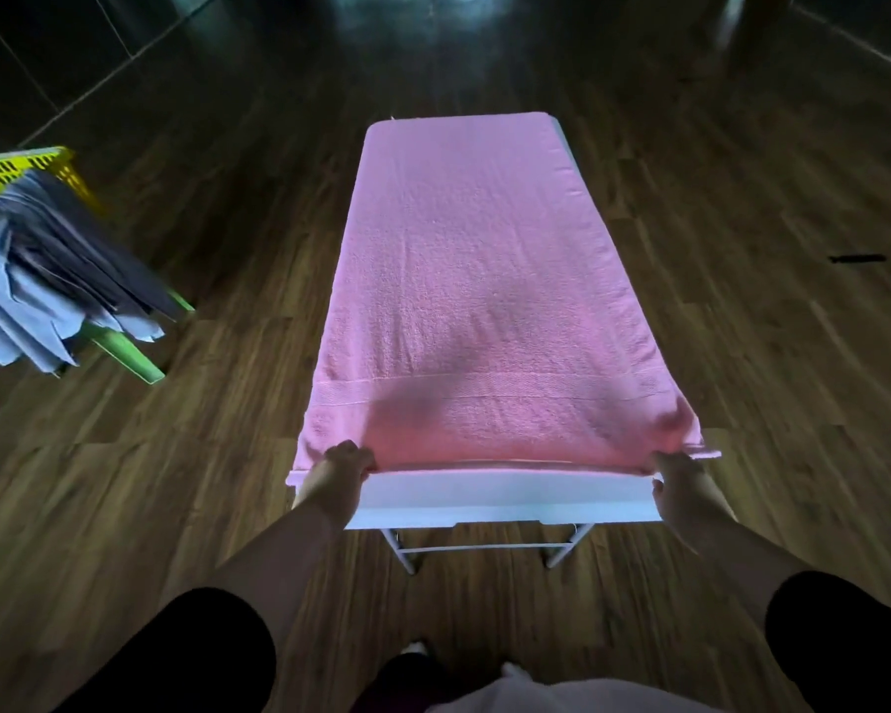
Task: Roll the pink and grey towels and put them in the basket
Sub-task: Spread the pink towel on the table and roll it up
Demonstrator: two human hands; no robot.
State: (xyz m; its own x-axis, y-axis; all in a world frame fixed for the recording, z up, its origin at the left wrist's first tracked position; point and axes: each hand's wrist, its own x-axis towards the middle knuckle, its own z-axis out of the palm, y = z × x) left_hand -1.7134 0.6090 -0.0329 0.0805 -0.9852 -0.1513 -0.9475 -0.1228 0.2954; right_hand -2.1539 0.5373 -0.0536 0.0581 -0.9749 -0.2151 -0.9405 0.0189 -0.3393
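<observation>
A pink towel [474, 280] lies flat and lengthwise over a narrow white table [505, 499], covering almost all of its top. My left hand [343, 468] grips the towel's near left corner. At the near right corner my right hand [677, 476] pinches the hem. The near edge of the towel is lifted slightly off the table between the two hands. A yellow basket [32, 167] stands at the far left, with grey and light blue cloths [68, 280] draped over its side.
The basket rests on a green-legged stand [129, 352] to the left of the table. Dark wooden floor surrounds the table. A small dark object [857, 258] lies on the floor at the right. Dark walls close off the back.
</observation>
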